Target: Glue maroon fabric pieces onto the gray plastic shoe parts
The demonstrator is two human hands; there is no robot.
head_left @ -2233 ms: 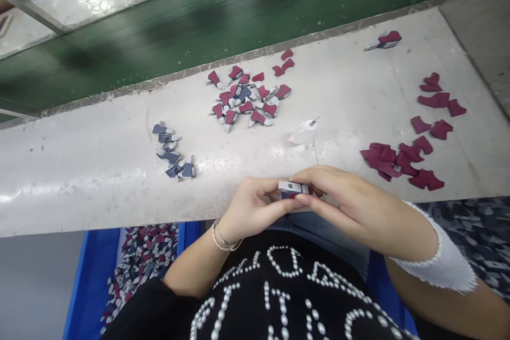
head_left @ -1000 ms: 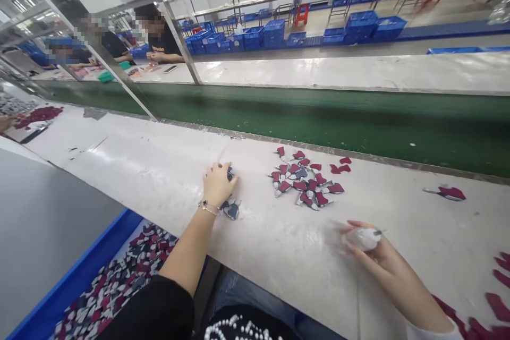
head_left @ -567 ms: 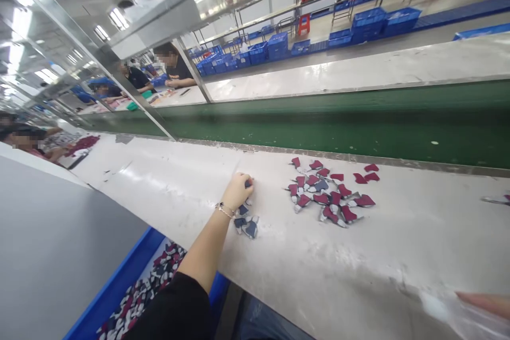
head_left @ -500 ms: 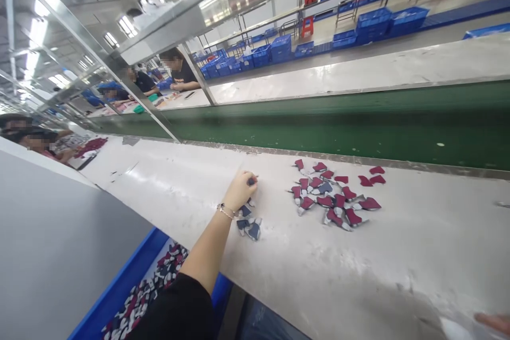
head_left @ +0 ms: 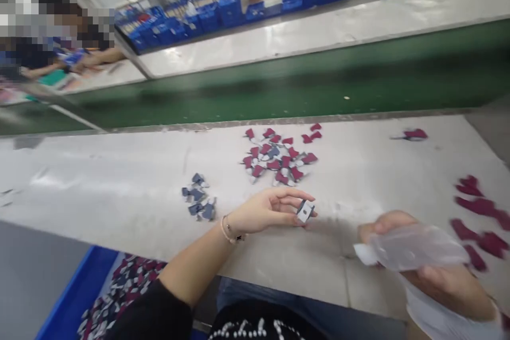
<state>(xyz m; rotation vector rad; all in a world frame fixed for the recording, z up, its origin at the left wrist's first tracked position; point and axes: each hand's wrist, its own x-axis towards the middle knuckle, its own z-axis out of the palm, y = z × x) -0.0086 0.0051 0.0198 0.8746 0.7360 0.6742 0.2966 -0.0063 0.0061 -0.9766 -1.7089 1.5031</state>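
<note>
My left hand [head_left: 268, 210] lies palm up over the white worktable [head_left: 119, 191], pinching a small grey and white piece [head_left: 305, 211] between thumb and fingertips. A short way to its left sits a little cluster of grey-blue pieces [head_left: 198, 199]. My right hand [head_left: 422, 260], blurred by motion, is wrapped round a small clear squeeze bottle [head_left: 414, 247] near the table's front edge. A pile of red and grey pieces [head_left: 277, 156] lies beyond my left hand.
Loose dark red cloth pieces [head_left: 476, 210] lie at the right. One red and grey piece [head_left: 412, 134] sits alone near the green conveyor belt [head_left: 279, 85]. A blue bin of mixed pieces [head_left: 115, 292] stands below the table at left. Other people work far left.
My left hand has come back from the grey-blue cluster toward the middle with one piece in its fingers. My right hand with the bottle has come back into view. The camera has tilted down.
</note>
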